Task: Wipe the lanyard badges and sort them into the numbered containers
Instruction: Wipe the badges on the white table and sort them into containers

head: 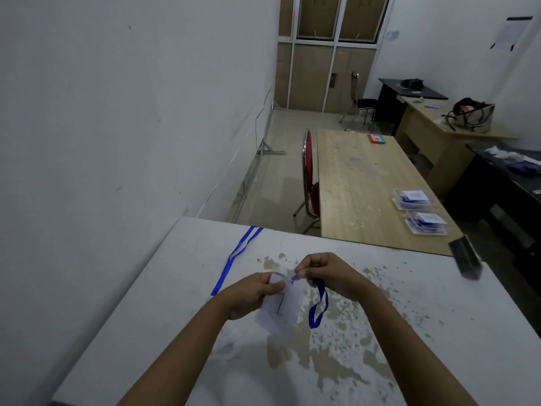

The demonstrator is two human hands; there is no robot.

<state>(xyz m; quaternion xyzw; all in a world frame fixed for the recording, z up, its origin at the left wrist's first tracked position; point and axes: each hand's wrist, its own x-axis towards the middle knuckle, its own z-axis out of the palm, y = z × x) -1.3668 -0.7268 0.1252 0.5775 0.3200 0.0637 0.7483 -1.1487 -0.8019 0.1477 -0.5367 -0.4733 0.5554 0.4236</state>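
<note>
- The badge, a pale card in a clear sleeve, hangs tilted above my white table.
- Its blue lanyard loops down beside it.
- Two clear containers holding badges sit on the far wooden table.

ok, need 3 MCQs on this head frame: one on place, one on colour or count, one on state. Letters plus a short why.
1. Where are the clear containers?
A. on the wooden table beyond the white one
B. under the hands
C. on the red chair

2. What colour is the lanyard?
A. red
B. blue
C. green

3. What is the left hand doing?
A. lying flat
B. gripping the badge
C. out of view

Answers:
1 A: both clear containers sit near the wooden table right edge.
2 B: the lanyard hanging from the right hand is blue.
3 B: the left hand fingers curl on the badge.
</note>
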